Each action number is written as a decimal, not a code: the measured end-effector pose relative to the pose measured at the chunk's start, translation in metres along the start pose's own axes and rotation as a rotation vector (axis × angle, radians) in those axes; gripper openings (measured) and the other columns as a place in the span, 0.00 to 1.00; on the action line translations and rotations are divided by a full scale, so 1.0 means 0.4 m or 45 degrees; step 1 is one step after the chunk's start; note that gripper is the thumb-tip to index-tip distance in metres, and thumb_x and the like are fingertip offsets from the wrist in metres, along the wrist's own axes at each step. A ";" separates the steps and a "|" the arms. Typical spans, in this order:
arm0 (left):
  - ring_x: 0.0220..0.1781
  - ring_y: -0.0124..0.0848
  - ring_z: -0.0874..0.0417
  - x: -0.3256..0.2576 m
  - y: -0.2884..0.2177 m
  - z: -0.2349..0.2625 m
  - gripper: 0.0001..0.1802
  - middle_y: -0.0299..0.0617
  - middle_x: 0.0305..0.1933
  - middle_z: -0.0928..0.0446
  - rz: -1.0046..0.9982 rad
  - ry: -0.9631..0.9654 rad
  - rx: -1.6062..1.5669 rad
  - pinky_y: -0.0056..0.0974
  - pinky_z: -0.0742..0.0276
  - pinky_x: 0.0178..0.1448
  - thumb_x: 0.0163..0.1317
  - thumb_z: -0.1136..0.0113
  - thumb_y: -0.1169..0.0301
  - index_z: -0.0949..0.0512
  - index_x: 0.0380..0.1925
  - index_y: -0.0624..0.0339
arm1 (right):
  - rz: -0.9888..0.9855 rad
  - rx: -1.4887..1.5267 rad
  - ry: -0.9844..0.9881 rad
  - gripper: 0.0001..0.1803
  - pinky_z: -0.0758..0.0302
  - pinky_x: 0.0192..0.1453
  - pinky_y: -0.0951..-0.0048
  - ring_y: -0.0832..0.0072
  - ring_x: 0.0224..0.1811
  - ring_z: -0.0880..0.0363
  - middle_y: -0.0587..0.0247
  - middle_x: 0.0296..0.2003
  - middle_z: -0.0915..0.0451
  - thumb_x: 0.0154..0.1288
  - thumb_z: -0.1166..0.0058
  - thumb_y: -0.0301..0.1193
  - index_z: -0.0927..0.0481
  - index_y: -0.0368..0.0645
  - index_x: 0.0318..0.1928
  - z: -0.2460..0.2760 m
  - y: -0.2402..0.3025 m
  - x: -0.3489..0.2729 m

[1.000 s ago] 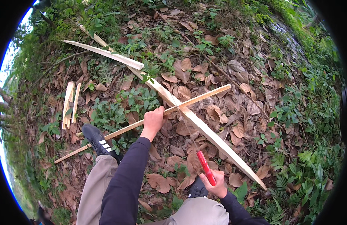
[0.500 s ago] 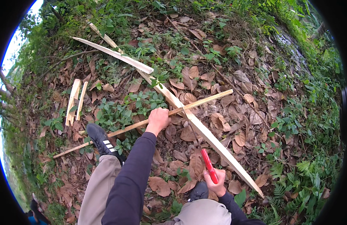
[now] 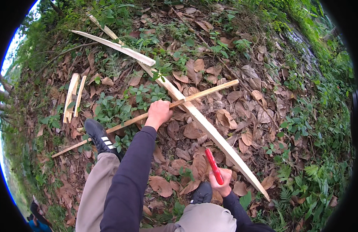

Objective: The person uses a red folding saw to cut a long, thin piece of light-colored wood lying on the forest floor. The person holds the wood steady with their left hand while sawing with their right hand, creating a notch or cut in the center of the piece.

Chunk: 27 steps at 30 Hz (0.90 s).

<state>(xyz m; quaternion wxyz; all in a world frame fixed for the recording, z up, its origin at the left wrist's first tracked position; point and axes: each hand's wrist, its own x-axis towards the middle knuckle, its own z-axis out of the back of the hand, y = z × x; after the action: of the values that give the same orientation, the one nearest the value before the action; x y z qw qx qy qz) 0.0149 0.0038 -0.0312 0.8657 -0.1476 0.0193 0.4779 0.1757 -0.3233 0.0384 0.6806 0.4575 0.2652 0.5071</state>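
My left hand is closed around a thin wooden stick, pressing it down across a longer, thicker squared timber. The stick runs from the lower left to the upper right and crosses the timber just beyond my fist. Lower right, my right hand grips the red handle of a hand saw. Its blade is hardly visible now, blurred or edge-on between the handle and the crossing. A paler pointed piece of wood lies over the timber's far end.
Two short wood offcuts lie on the left, beyond my dark shoe. Dry brown leaves and low green plants cover the ground. At the lower left edge, part of another person shows.
The saw's handle and my right hand have shifted slightly; the blade, plain earlier against the stick, is hard to see now. My left hand keeps its hold, with the whole view slightly shifted.
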 end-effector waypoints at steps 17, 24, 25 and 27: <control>0.35 0.48 0.12 -0.010 0.018 -0.021 0.10 0.50 0.29 0.16 0.074 -0.135 0.022 0.50 0.16 0.42 0.51 0.32 0.64 0.15 0.30 0.57 | -0.045 0.048 -0.016 0.07 0.35 0.20 0.68 0.66 0.10 0.31 0.60 0.12 0.31 0.54 0.42 0.22 0.24 0.38 0.21 -0.083 0.006 0.117; 0.40 0.50 0.12 -0.014 0.001 -0.021 0.11 0.52 0.33 0.15 0.038 -0.059 0.030 0.50 0.15 0.46 0.52 0.32 0.63 0.15 0.31 0.58 | -0.033 0.054 -0.032 0.07 0.34 0.21 0.68 0.66 0.11 0.29 0.59 0.12 0.32 0.52 0.41 0.22 0.25 0.39 0.20 -0.052 -0.022 -0.009; 0.40 0.51 0.12 -0.008 0.002 -0.017 0.11 0.53 0.33 0.15 0.036 -0.065 0.004 0.52 0.16 0.46 0.52 0.33 0.63 0.15 0.31 0.58 | 0.019 0.086 -0.076 0.08 0.34 0.20 0.67 0.66 0.10 0.30 0.60 0.12 0.33 0.52 0.41 0.22 0.26 0.39 0.20 -0.048 -0.024 -0.018; 0.40 0.53 0.13 0.003 -0.006 -0.021 0.11 0.54 0.34 0.16 0.028 -0.053 -0.067 0.54 0.17 0.47 0.53 0.34 0.64 0.15 0.33 0.58 | 0.027 -0.038 -0.056 0.08 0.35 0.20 0.67 0.66 0.10 0.30 0.60 0.12 0.33 0.52 0.41 0.23 0.25 0.39 0.20 -0.044 -0.015 0.013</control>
<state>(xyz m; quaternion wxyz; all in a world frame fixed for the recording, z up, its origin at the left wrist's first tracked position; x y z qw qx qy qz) 0.0185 0.0014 -0.0390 0.8565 -0.1600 -0.0097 0.4907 0.1656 -0.3126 0.0258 0.6876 0.4611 0.2377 0.5081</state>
